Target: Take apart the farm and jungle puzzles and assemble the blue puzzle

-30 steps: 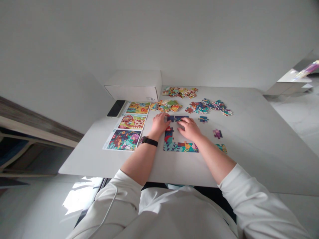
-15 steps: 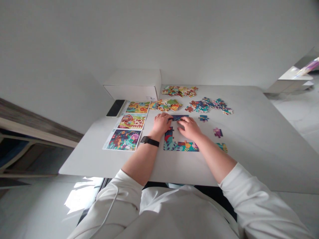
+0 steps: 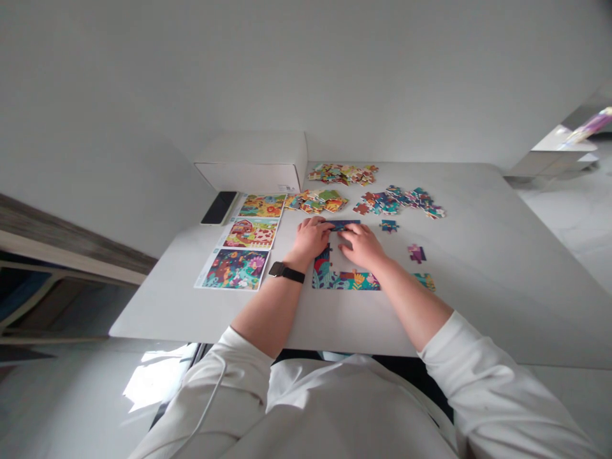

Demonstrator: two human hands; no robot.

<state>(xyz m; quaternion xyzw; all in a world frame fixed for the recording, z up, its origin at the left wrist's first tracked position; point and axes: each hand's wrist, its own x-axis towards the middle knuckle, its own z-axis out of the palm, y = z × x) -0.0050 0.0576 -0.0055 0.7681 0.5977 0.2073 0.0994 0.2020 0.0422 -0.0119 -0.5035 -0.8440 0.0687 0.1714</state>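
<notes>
Both hands meet at the top edge of a partly joined jigsaw puzzle, whose left side and bottom edge show as a border. My left hand, with a black watch on its wrist, has its fingers closed on a dark blue puzzle piece at the top left. From the other side my right hand grips the same dark blue strip with thumb and fingers. Fingers hide the exact joints between pieces there. Bare white tabletop shows inside the border.
Loose pieces lie to the right: a blue one, a purple one and a green one. Piles of pieces sit at the back. Picture sheets, a phone and a white box are at left.
Both hands stay at the top edge of the puzzle with only slight finger movement. The whole view has shifted a little.
</notes>
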